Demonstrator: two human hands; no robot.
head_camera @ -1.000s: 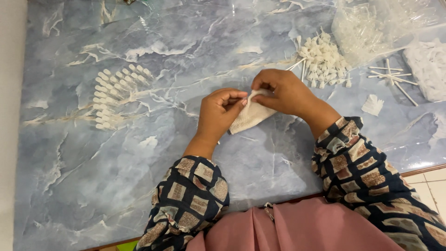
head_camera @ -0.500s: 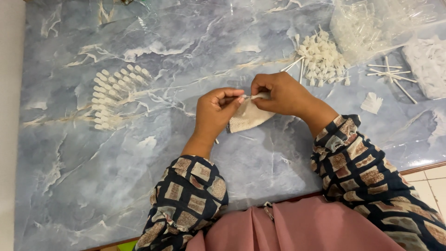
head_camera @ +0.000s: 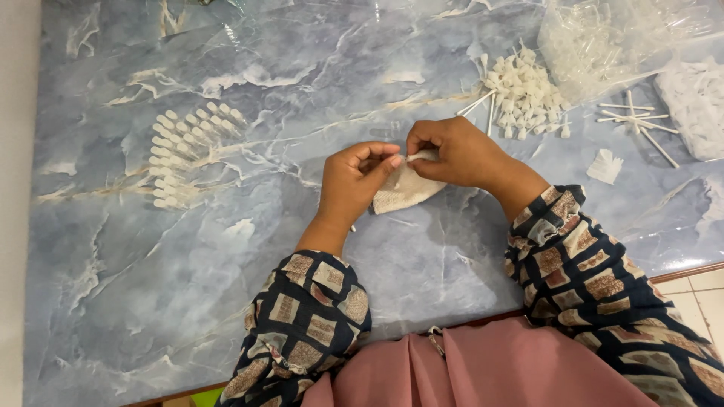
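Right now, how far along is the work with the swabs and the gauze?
Done, it seems: a fanned row of wrapped swabs lies to the left on the marbled table. In hand: the left hand and right hand pinch a gauze piece. Left: a pile of capped sticks, loose sticks and a small gauze square.

— Any packages, labels, signs or screens on your marble table?

— Only packaging. You have a clear plastic bag (head_camera: pixel 603 41) at the far right corner, crumpled and see-through, filled with small pale tubes. A second clear bag (head_camera: pixel 697 98) lies just beside it at the right edge, holding white fluffy material. A scrap of clear wrap (head_camera: pixel 219 9) shows at the far edge. No labels, signs or screens.
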